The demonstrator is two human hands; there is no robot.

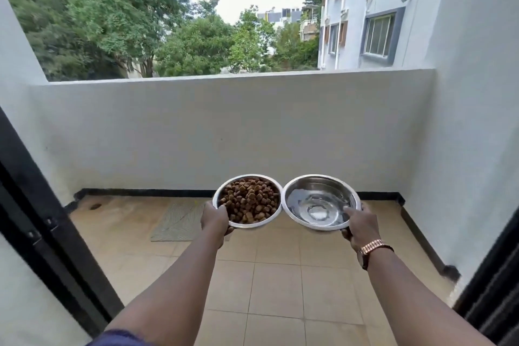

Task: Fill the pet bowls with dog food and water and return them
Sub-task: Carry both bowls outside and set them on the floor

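Two steel pet bowls are held side by side in the air above a balcony floor, their rims touching. The left bowl [217, 196] is heaped with brown dog food [250, 199]; my left hand [214, 218] grips its near rim, thumb over the edge. The right bowl [292, 191] holds clear water [317, 209]; my right hand [361, 225], with a watch on the wrist, grips its near right rim, thumb inside.
A grey mat [178, 220] lies on the beige tiled floor [278, 289] below the bowls. A white parapet wall [224, 132] closes the balcony ahead and at the right. Black door frames [42, 205] stand at both sides.
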